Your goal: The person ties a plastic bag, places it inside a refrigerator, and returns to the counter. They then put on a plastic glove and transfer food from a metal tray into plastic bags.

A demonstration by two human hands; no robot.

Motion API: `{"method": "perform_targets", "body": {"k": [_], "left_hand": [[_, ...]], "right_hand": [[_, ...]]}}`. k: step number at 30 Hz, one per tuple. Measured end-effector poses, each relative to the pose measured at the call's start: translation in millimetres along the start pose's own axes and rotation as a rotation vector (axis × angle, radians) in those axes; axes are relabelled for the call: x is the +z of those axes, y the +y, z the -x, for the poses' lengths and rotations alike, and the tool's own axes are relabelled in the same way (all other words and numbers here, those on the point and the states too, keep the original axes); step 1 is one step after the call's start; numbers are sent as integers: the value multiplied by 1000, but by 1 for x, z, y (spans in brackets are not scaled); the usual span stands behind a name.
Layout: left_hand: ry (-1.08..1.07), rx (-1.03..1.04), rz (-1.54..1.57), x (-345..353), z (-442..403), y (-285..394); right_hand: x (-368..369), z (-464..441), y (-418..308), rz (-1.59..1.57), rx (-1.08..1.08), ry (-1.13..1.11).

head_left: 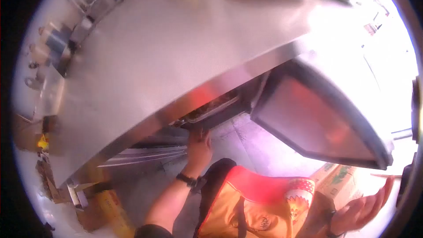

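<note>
My left hand (pixel 200 143), with a dark band on its wrist, reaches to the front of the opening beneath a metal counter. Its fingertips are blurred and partly hidden at the lower edge of a metal tray (pixel 216 109), so their grip cannot be made out. What lies in the tray is too dark to tell. To the right, a fridge door (pixel 308 110) with a dark gasket stands open. My right hand (pixel 363 209) is below that door at the lower right, holding nothing, its fingers stretched out.
The broad steel countertop (pixel 154 48) spans the view above the opening. Cardboard boxes (pixel 339 178) stand on the floor behind my right arm. A yellow box (pixel 112 211) sits at the lower left. My orange and red apron (pixel 260 202) is close to the opening.
</note>
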State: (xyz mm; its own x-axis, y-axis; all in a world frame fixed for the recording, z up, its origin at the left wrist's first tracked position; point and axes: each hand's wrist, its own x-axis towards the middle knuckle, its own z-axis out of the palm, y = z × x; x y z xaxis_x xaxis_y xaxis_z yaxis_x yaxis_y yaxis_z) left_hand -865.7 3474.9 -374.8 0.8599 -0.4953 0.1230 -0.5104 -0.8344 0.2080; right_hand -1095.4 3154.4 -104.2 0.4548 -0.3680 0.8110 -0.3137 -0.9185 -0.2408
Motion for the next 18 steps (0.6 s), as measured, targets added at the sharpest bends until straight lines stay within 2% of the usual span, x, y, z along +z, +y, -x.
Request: {"method": "perform_targets", "body": {"k": [1, 3, 5, 6, 7, 8, 9, 11, 13, 15, 17, 18], "left_hand": [[-121, 16, -29, -13, 17, 8], [-368, 72, 108, -44, 38, 29], [-584, -56, 218, -92, 43, 51], [-595, -28, 298, -114, 43, 59], [-617, -6, 372, -142, 39, 66], [-705, -97, 423, -181, 26, 85], [-775, -195, 463, -201, 31, 110], [-873, -127, 531, -262, 32, 135], [-1150, -192, 444, -286, 58, 141], [-1230, -250, 583, -344, 68, 156], [-1329, 42, 491, -379, 82, 155], [-1334, 91, 480, -402, 71, 163]], "right_hand": [[-8, -25, 12, 92, -15, -48], [-15, -43, 40, 244, 290, -442], [-7, -74, 47, 282, 398, -848], [1, -85, 45, 326, 220, -813], [10, -96, 41, 302, 183, -801], [18, -106, 37, 277, 146, -789], [19, -91, 48, 169, 237, -773], [4, -103, 35, 135, 257, -839], [-18, -106, 20, 22, 373, -1231], [-46, -112, 5, -249, 417, -1437], [-64, -72, 16, -465, 147, -1756], [-80, -108, 8, -440, 182, -1728]]}}
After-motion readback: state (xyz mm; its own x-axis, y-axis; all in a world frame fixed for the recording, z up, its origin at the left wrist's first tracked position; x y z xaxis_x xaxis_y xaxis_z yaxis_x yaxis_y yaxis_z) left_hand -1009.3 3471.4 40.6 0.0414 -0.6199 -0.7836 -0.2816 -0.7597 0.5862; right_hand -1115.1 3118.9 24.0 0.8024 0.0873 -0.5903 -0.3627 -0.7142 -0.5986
